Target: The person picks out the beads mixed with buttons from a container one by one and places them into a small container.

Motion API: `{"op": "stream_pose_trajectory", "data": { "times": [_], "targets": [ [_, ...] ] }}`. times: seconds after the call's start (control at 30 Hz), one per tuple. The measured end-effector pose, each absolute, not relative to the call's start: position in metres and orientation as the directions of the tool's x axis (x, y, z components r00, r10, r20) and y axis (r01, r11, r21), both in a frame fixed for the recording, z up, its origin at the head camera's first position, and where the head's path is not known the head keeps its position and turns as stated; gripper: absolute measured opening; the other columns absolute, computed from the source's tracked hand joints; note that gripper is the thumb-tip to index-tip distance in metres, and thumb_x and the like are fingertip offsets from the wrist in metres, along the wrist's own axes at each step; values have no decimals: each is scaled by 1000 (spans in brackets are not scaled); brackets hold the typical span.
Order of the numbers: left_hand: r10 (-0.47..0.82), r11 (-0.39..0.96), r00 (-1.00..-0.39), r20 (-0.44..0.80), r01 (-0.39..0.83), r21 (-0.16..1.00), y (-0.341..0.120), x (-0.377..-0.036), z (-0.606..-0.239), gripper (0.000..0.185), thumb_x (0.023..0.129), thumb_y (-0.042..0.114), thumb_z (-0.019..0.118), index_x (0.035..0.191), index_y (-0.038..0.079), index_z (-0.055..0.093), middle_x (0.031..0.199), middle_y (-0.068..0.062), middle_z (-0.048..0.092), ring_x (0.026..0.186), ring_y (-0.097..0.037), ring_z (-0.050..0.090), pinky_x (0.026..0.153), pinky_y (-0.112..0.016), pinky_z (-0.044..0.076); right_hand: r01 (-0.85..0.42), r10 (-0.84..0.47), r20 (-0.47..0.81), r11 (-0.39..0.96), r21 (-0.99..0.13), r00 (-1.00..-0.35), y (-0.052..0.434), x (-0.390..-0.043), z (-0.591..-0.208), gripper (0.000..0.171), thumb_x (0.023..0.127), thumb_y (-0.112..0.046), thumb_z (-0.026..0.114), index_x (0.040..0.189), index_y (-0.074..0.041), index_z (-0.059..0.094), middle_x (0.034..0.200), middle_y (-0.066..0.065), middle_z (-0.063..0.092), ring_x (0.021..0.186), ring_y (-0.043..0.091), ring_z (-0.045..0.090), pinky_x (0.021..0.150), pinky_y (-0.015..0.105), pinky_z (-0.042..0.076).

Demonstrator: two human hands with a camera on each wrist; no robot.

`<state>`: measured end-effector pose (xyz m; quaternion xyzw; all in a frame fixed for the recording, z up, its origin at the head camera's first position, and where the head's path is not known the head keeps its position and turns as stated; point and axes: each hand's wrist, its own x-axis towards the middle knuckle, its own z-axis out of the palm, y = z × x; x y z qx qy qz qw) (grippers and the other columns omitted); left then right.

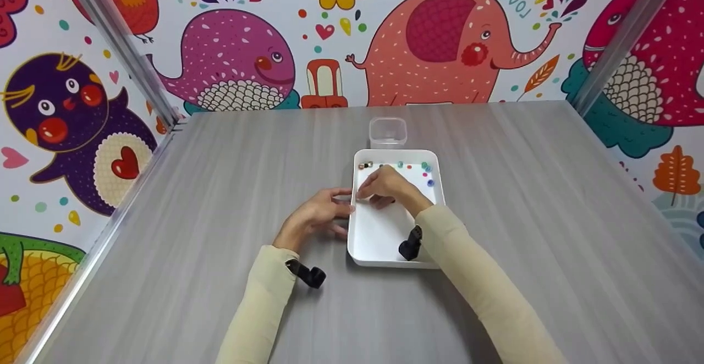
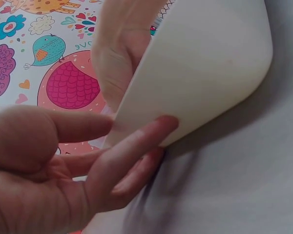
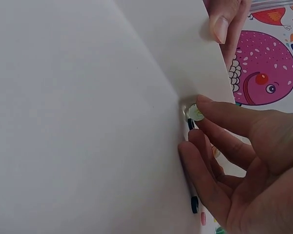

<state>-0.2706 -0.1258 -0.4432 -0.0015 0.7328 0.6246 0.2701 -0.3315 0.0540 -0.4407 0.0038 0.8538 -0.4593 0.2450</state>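
A white rectangular tray (image 1: 379,237) lies on the table with small coloured beads inside. My right hand (image 1: 384,183) reaches over it and pinches a small clear, greenish bead (image 3: 196,112) between thumb and fingertip, close against the tray's left wall. Right below that bead a dark bead (image 3: 191,124) shows partly behind the fingers, and another dark bead (image 3: 195,204) stands further along the wall. My left hand (image 1: 324,210) holds the tray's left side, one fingertip over the rim and other fingers against the outer wall (image 2: 205,73).
Light brown beads (image 1: 362,166) sit in the tray's far left corner; green and blue beads, one a blue bead (image 1: 430,183), lie at the far right. A clear plastic container (image 1: 388,133) stands just behind the tray. A cartoon-printed wall (image 1: 330,39) borders the table (image 1: 220,160).
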Motion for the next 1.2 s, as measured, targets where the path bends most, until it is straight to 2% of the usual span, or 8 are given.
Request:
{"op": "stream_pose_trajectory", "data": {
  "times": [0.23,0.47,0.67,0.9,1.07,1.2],
  "targets": [
    [336,223,-853,-399,-339,914,-124,-269,-443,58,99,3,56,153,3,35,143,-27,52,122,-35,61,67,-35,67,246,-205,-426,571,-783,-881,55,-330,-440,20,85,-16,80,100,-5,76,70,0,64,57,9,61,51,21,58],
    [320,206,-862,-393,-341,917,-122,-268,-441,59,98,0,55,153,4,34,141,-27,55,118,-33,64,62,-33,66,235,-233,-425,564,-792,-875,57,-330,-436,19,88,-17,76,102,-4,74,72,3,69,60,10,65,55,24,61],
    [294,222,-872,-391,-336,916,-119,-266,-437,67,96,-5,54,157,8,28,131,-28,60,112,-34,68,53,-28,63,229,-241,-420,559,-797,-875,60,-331,-431,17,89,-18,75,101,-6,74,93,11,77,65,11,70,59,24,61],
    [304,238,-870,-388,-325,915,-119,-263,-435,72,94,-9,55,157,11,27,127,-28,63,106,-33,70,52,-30,63,215,-252,-384,513,-831,-888,68,-333,-421,24,90,-17,74,109,-2,72,115,18,73,76,18,75,65,29,65],
    [296,232,-873,-387,-328,916,-119,-263,-437,70,95,-7,56,157,11,28,123,-26,62,106,-33,69,53,-32,64,150,-261,-327,528,-836,-908,76,-336,-413,27,93,-20,72,111,-1,72,121,17,72,87,21,75,59,23,62],
    [299,229,-874,-382,-324,918,-118,-263,-437,72,95,-4,53,159,13,24,122,-25,61,108,-34,69,52,-32,63,126,-240,-298,544,-829,-924,82,-339,-403,29,93,-21,70,113,-1,72,121,21,70,81,18,74,55,21,60]
  ]
}}
